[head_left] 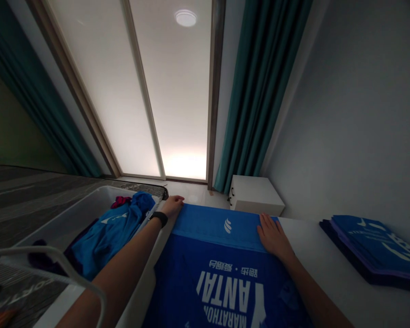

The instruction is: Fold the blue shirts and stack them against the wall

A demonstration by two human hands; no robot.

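A blue marathon shirt (212,255) lies spread on the white table (304,232), its white lettering upside down to me. A lighter blue band with a small white logo runs along its far edge. My left hand (173,206), with a black band on the wrist, has its fingers closed at the far left corner of the shirt. Resting flat near the far right corner, my right hand (273,233) has its fingers stretched out on the light band. The near end of the shirt runs out of view.
Left of the table, a white basket (78,205) holds crumpled blue and dark clothes (119,223) and a red piece. A stack of folded shirts (376,246) lies at the right by the wall. Beyond stand a white cabinet (256,191) and sliding doors (177,100) between teal curtains.
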